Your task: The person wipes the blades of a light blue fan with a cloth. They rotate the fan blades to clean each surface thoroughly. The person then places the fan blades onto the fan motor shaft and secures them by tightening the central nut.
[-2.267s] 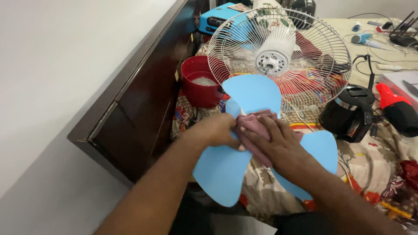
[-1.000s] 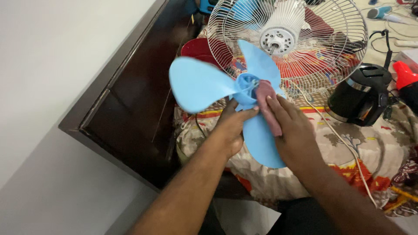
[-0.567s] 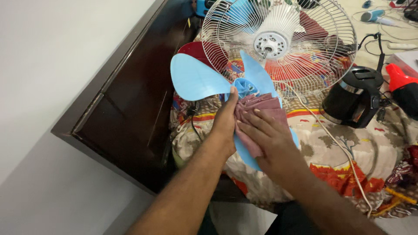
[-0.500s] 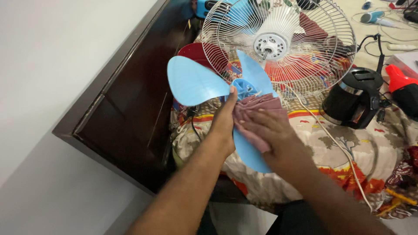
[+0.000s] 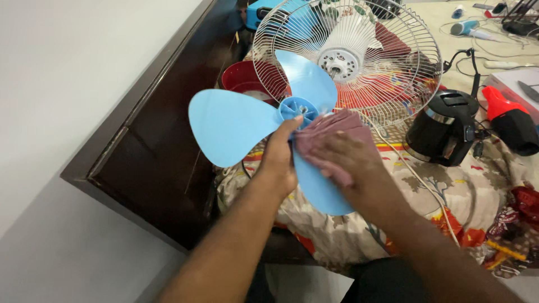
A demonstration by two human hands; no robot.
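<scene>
A light blue three-bladed fan blade (image 5: 230,126) is held up over the bed. My left hand (image 5: 278,157) grips it near the round hub (image 5: 296,106), thumb up by the hub. My right hand (image 5: 351,160) presses a folded dusty-pink cloth (image 5: 325,130) flat against the lower blade. Behind stands the white wire fan guard (image 5: 393,62) with the motor (image 5: 337,62) at its middle.
A red pot (image 5: 241,81) sits left of the guard by the dark wooden headboard (image 5: 157,129). A black electric kettle (image 5: 441,129) and a red-and-black tool (image 5: 508,120) lie to the right on the patterned bedsheet (image 5: 449,191). A white cord (image 5: 426,191) runs across it.
The blade has swung round in my left hand, one blade now out to the left. My right hand with the cloth has slid along the lower blade.
</scene>
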